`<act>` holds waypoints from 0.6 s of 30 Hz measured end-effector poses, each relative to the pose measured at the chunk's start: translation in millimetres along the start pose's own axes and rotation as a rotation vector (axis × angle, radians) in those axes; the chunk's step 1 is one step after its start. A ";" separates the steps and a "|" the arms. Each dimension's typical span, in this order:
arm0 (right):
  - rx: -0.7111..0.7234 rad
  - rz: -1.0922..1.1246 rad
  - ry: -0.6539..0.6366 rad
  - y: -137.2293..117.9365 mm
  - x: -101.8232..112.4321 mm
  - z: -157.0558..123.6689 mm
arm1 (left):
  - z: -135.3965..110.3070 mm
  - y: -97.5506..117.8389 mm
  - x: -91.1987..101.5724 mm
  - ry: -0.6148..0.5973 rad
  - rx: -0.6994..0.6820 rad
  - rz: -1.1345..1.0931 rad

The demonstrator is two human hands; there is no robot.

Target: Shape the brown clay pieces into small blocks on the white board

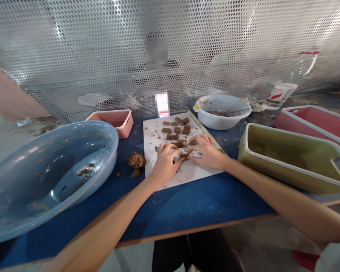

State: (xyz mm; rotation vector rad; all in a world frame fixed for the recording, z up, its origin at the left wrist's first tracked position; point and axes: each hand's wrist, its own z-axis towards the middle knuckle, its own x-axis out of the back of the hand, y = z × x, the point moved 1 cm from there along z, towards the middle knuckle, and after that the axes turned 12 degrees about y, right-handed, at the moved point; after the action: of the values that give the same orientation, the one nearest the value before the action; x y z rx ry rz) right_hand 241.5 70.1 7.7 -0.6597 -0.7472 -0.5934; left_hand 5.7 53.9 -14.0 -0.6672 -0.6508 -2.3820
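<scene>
My left hand (164,163) and my right hand (206,152) meet low over a white sheet (192,174). Between their fingertips is a small brown clay piece (184,155), pinched from both sides; my fingers partly hide it. Just beyond my hands, several small brown clay blocks (172,137) lie in loose rows on the sheet, with crumbs scattered around them. To the left of my left hand, a rough brown lump of clay (136,160) rests at the sheet's edge.
A large blue basin (115,141) stands left, with a small pink bin (125,130) behind it. A white basin (223,122) holding twigs is at the back right, near a plastic bottle (282,90). A green bin (286,168) flanks my right forearm. Perforated metal (102,49) closes the back.
</scene>
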 end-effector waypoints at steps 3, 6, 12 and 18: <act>-0.002 -0.001 -0.012 0.5 -0.1 -0.2 | -0.2 -0.1 -0.2 0.003 -0.006 0.005; 0.005 -0.001 -0.009 1.0 -1.1 -0.5 | 0.3 0.7 0.3 0.006 -0.008 0.010; 0.014 -0.008 0.016 3.1 -2.9 -1.1 | 0.1 -0.2 0.4 0.005 -0.005 0.009; 0.098 -0.088 0.038 4.7 3.3 -3.0 | -0.9 -1.7 -1.5 0.010 0.003 -0.003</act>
State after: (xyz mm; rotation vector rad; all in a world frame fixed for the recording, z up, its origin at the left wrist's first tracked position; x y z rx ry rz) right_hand 247.9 70.1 7.1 -0.5257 -0.7676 -0.6444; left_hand 5.4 55.3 -16.0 -0.6526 -0.6516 -2.3854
